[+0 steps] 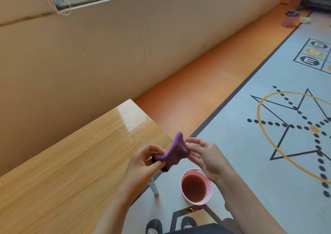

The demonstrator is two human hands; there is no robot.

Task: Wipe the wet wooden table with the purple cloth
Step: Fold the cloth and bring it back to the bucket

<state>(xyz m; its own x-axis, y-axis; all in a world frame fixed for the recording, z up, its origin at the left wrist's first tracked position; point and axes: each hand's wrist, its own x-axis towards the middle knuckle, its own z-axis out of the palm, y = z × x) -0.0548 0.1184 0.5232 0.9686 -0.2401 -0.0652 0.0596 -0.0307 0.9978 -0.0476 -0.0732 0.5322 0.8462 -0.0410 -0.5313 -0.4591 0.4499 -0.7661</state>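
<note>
We've got both hands up at chest height, meeting over the worktop's [80, 162] near right edge. The left hand [143, 160] pinches the lower end of the purple cloth [176, 149], thumb and fingers curled round it. The right hand [207, 155] grips the upper side with its fingertips, the other fingers loosely bent.

The cloth is bunched into a twisted roll, its long axis running from 8 o'clock at the left hand up to a free tip at 1 o'clock. It hangs in the air and touches no surface.

From the hands, the worktop spreads away toward 9 and 10 o'clock, so the left hand is the nearer one, and we judge the wipe must travel that way. A shiny patch shows at the far corner. Directly below, at 6 o'clock on the floor, sits a pink bowl [198, 203] of brownish water.
</note>
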